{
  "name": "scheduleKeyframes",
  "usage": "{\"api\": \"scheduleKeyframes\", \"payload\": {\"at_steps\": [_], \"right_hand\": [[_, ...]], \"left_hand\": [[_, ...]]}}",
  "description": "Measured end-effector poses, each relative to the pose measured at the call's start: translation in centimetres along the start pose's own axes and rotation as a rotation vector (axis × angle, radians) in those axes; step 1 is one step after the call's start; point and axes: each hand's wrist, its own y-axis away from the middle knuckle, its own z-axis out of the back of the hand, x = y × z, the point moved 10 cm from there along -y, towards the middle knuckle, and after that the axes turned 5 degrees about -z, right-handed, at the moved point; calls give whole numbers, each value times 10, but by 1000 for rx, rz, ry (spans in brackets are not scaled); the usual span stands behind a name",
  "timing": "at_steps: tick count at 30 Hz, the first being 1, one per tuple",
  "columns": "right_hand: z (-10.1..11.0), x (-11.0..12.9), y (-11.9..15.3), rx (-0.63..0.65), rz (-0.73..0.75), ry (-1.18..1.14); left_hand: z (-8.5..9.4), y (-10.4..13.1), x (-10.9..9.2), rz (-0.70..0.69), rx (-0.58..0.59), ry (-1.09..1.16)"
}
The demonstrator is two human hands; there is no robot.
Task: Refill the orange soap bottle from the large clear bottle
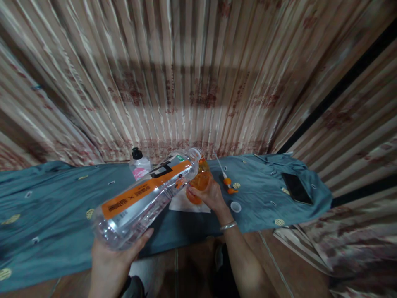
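Observation:
A large clear bottle [149, 198] with an orange and silver label lies tilted across the middle, its neck up at the right. My left hand [116, 252] is wrapped round its base end. The clear bottle's mouth is at the top of an orange see-through bottle [202, 178], which my right hand [209, 192] grips from the right. Beneath the orange bottle is a white sheet [181, 202]. To the right lie an orange pump head [228, 182] with a thin tube and a small white cap [235, 207].
A blue-green cloth [62, 203] with yellow patterns covers the long surface. Behind the clear bottle stands a bottle with a black cap [138, 159]. A dark phone [297, 188] lies at the right. Patterned curtains [192, 74] hang behind.

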Motion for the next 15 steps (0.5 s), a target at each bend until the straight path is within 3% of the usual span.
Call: {"api": "scheduleKeyframes", "payload": {"at_steps": [6, 15], "right_hand": [[-1, 3, 0, 24, 0, -27], [-1, 6, -1, 23, 19, 10]], "left_hand": [[12, -36, 54, -9, 44, -17], [17, -36, 59, 15, 87, -46]]}}
